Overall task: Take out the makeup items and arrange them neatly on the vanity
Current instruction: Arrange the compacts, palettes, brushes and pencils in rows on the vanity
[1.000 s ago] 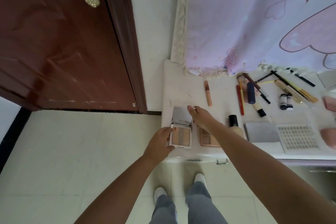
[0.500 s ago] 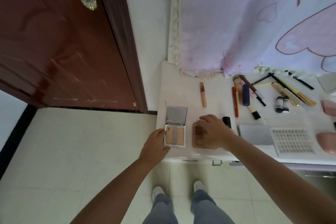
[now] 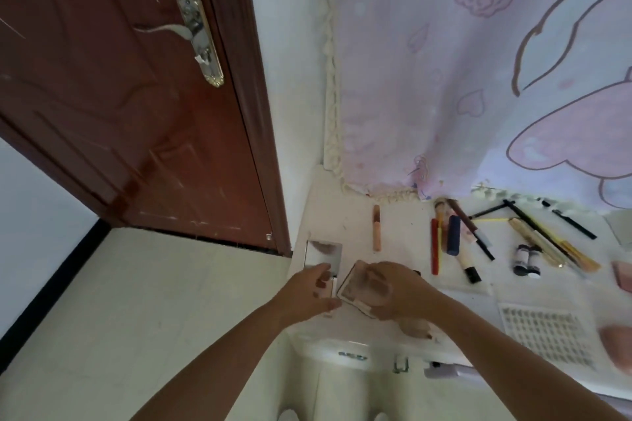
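Note:
At the left front corner of the white vanity, an open palette stands with its mirrored lid raised. My left hand grips the palette's base, covering most of it. Just to the right, my right hand curls over a brown compact, which is tilted with its near edge lifted. A peach tube lies behind them. Farther right lie a red pencil, a navy tube, several brushes and two small jars.
A lash tray and pink pads lie at the right front. A pink printed cloth hangs over the vanity's back. A brown door stands to the left beyond the tiled floor. A drawer handle shows below the front edge.
My right hand left the palette's mirrored lid, came down on the brown compact and now grips and tilts it. My left hand slid further over the palette base. The camera tilted up.

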Demonstrator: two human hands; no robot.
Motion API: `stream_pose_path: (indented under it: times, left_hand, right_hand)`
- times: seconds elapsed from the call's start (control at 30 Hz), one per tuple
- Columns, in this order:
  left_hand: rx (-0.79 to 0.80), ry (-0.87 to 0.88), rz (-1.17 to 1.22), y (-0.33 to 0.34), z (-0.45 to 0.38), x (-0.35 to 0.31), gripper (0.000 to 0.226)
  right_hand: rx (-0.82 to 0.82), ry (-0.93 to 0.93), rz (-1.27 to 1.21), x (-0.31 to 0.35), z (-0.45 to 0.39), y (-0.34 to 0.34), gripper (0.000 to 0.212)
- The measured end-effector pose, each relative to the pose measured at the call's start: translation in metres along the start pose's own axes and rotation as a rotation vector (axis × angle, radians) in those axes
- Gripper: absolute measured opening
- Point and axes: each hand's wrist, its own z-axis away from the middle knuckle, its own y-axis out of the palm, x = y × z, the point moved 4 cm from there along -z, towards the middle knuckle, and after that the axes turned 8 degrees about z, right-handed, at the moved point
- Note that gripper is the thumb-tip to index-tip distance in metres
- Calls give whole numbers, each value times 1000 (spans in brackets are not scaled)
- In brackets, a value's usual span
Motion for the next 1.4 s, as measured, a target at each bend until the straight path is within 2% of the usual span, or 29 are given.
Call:
stream_pose_path:
  times: [0.07, 0.2, 0.27, 0.37, 0.47, 0.5, 0.57, 0.63, 0.7, 0.87, 1.03, 1.13, 1.3, 1.4]
  left_hand:
    - [15, -33, 64, 5, -5, -15, 66]
    - [-61, -34, 87, 6, -15, -39, 50]
    - [-68, -51, 145, 5, -19, -43, 42]
    - [-41, -66, 217, 2, -19, -48, 34]
    - [-14, -57, 330, -1, -18, -49, 30]
    - [-4, -64, 378, -1, -17, -48, 29]
    - [1, -83, 481, 1, -14, -45, 28]
    - [-8, -102, 588, 3, -10, -40, 28]
    - [-26, -129, 682, 8, -6, -32, 28]
    - [-84, -209, 834, 23, 6, -15, 27]
    - [-171, -299, 831, 45, 21, 7, 27]
    - [-305, -374, 889, 61, 25, 17, 29]
    - [-499, -467, 957, 83, 33, 31, 22]
    - [-586, -488, 959, 89, 34, 36, 21]
  right_hand:
    - [-29, -8, -94, -1, 7, -19, 74]
    - [-65, -63, -301, -14, 16, -46, 60]
    - [-52, -123, -423, -19, 20, -58, 46]
    - [-9, -147, -587, -21, 24, -73, 38]
    - [-12, -101, -786, -27, 20, -77, 49]
    - [-32, -69, -840, -28, 17, -77, 45]
    - [-87, 20, -992, -33, 12, -75, 23]
    - [-126, 86, -1174, -35, 6, -71, 24]
    - [-178, 135, -1228, -37, 0, -66, 28]
    - [-288, 220, -1258, -37, -13, -48, 23]
    - [-284, 255, -1015, -37, -26, -20, 27]
    - [-323, 297, -827, -42, -32, -6, 23]
    - [-280, 299, -759, -53, -32, 14, 20]
    - [-308, 294, -734, -57, -31, 16, 22]
